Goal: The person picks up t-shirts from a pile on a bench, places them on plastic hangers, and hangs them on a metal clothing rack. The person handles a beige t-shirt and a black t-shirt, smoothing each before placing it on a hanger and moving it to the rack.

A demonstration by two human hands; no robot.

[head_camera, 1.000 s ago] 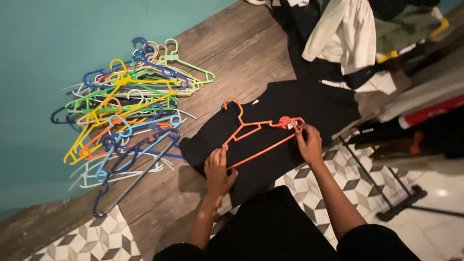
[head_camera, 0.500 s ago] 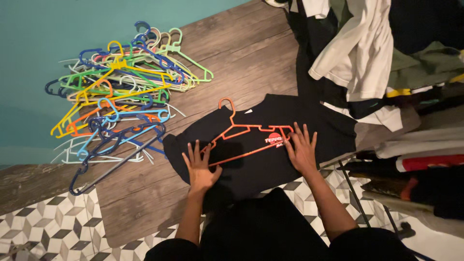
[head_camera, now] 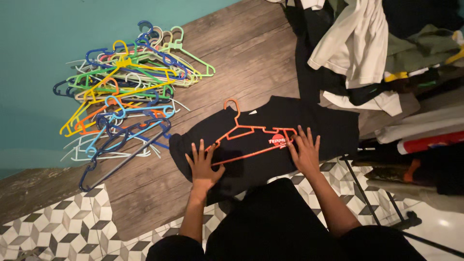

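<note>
We press left hand [head_camera: 203, 166] and right hand [head_camera: 304, 152] flat, fingers spread, on black T-shirt [head_camera: 270, 140] — keep orange hanger [head_camera: 251, 140] centred at the collar.

A black shirt [head_camera: 290, 121] lay spread flat on the wooden floor, its neck toward the wall and its lower part reaching the patterned tiles. It was dark all over, with a small white tag at the collar and a red-and-white round print on the chest, partly covered. An orange hanger [head_camera: 246, 137] lay flat on top of the shirt, thin plastic, with its hook past the collar, pointing to the wall. Its straight bar ran slantwise across the chest. The left hand [head_camera: 203, 166] pressed flat on the shirt at one end of the hanger; the right hand [head_camera: 304, 150] lay flat at the other end.
</note>
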